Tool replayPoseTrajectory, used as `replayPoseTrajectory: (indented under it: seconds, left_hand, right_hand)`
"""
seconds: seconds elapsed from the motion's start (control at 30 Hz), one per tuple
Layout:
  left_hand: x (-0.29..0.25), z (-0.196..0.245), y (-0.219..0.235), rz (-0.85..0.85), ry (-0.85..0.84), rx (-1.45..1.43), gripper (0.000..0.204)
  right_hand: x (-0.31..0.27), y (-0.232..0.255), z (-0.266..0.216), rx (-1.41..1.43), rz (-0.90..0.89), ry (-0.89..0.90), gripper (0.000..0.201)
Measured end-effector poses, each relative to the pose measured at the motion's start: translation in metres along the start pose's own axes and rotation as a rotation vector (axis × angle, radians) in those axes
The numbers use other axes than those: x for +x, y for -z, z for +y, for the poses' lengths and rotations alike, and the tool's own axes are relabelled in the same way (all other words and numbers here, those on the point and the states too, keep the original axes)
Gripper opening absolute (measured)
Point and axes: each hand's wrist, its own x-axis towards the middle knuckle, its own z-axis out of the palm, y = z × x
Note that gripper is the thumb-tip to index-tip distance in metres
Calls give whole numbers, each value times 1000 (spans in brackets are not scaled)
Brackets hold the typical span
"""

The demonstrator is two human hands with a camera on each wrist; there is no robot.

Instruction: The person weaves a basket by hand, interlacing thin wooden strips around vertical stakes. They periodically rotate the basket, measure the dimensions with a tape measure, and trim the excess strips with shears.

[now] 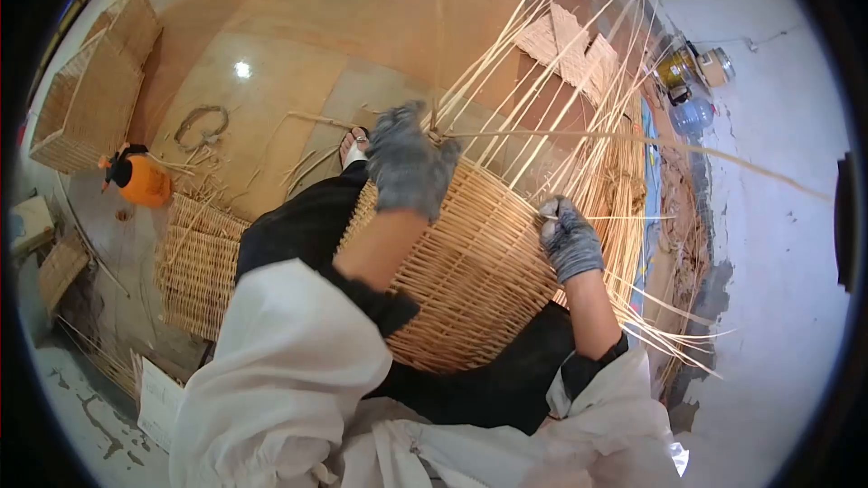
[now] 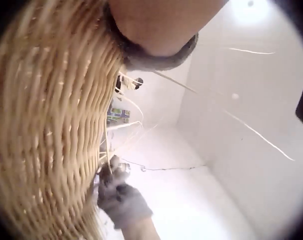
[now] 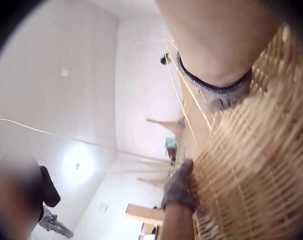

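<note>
A woven wicker panel (image 1: 461, 262) lies across the person's lap, long loose strands (image 1: 533, 117) fanning out from its far edge. The gloved left hand (image 1: 407, 163) grips the panel's upper left corner, where a long strand (image 1: 651, 138) runs off to the right. At the right edge the gloved right hand (image 1: 570, 239) pinches the rim and a strand, fingers curled. The left wrist view shows the right hand (image 2: 122, 200) at the edge of the weave (image 2: 46, 125); the right wrist view shows the left hand (image 3: 180, 187) against the weave (image 3: 251, 165).
An orange spray bottle (image 1: 145, 181) and another woven piece (image 1: 199, 262) are on the floor at left, below a wicker box (image 1: 90, 99). Bundled strands (image 1: 624, 190) lie at right, near a water jug (image 1: 692, 116) by the wall. A foot (image 1: 354, 145) shows beyond the left hand.
</note>
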Motion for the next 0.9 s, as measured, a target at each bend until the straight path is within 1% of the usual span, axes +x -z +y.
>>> replayPoseTrajectory:
  seconds: [0.03, 0.07, 0.13, 0.2, 0.23, 0.27, 0.3, 0.33, 0.37, 0.4, 0.47, 0.5, 0.53, 0.57, 0.6, 0.63, 0.67, 0.7, 0.73, 0.77, 0.8, 0.83, 0.87, 0.9]
  left_hand:
    - [-12, 12, 27, 130, -61, -161, 39]
    - [-22, 18, 26, -74, -252, -187, 41]
    - [-36, 29, 16, -475, -593, -234, 45]
    - [-26, 53, 10, -794, -631, 105, 54]
    - [-22, 63, 7, -953, -646, 285, 59]
    - [-28, 69, 1, -901, -593, 329, 61]
    - [-39, 72, -9, -856, -552, 376, 64]
    - [-48, 75, -14, -817, -516, 418, 67]
    - [-46, 80, -12, -881, -486, 409, 68]
    - [-47, 83, -10, -864, -472, 420, 67]
    - [-54, 85, -7, -836, -436, 421, 66]
    - [-57, 87, -4, -780, -401, 403, 63]
    - [-62, 86, -18, -670, -514, 238, 61]
    - [-70, 82, -39, -553, -617, 72, 60]
    - [-75, 91, -38, -605, -729, 102, 58]
    - [-79, 100, -37, -655, -841, 124, 56]
    - [-85, 110, -40, -779, -796, 175, 57]
    - [-89, 121, -45, -898, -761, 233, 57]
    - [-90, 130, -45, -1005, -724, 297, 57]
    - [-91, 133, -40, -1025, -728, 285, 58]
    - [-90, 131, -39, -1008, -775, 276, 59]
    - [-90, 127, -42, -980, -818, 268, 59]
    - [-93, 120, -47, -951, -850, 256, 59]
    - [-95, 113, -50, -850, -876, 193, 59]
  right_hand:
    - [-11, 4, -1, 293, -12, -118, 9]
    - [-20, 8, 0, 592, -27, -231, 10]
    - [-30, 9, 1, -370, -27, 173, 11]
    - [-31, 7, -7, -1368, -52, 580, 13]
    - [-7, 11, -8, -898, -42, 429, 30]
    - [24, 10, -13, -416, -29, 268, 48]
    - [40, -2, -18, -1068, 171, 869, 54]
    - [55, -21, -24, -1057, 255, 867, 40]
    - [55, -22, -29, -876, 276, 773, 35]
    - [55, -23, -35, -684, 307, 691, 30]
    - [29, 19, -48, 18, 216, 332, 36]
    - [41, 66, -23, -868, 220, 267, 33]
    - [51, 110, 2, -1755, 191, 156, 31]
    - [26, 135, 12, -1776, 92, 415, 20]
    - [10, 140, 11, -1359, 141, 398, 13]
    - [-8, 144, 9, -932, 181, 423, 9]
    - [-21, 130, -5, -70, 360, 156, 10]
    - [-19, 127, -19, -379, 422, 124, 17]
    - [-5, 142, -11, -933, 304, 39, 21]
    - [-3, 140, -15, -1480, 178, 30, 26]
    - [-9, 127, -20, -1741, 218, -224, 29]
    - [-7, 133, -16, -1711, 166, -215, 30]
    - [-6, 139, -19, -1455, 46, -115, 28]
    - [-7, 148, -19, -1197, -80, -32, 27]
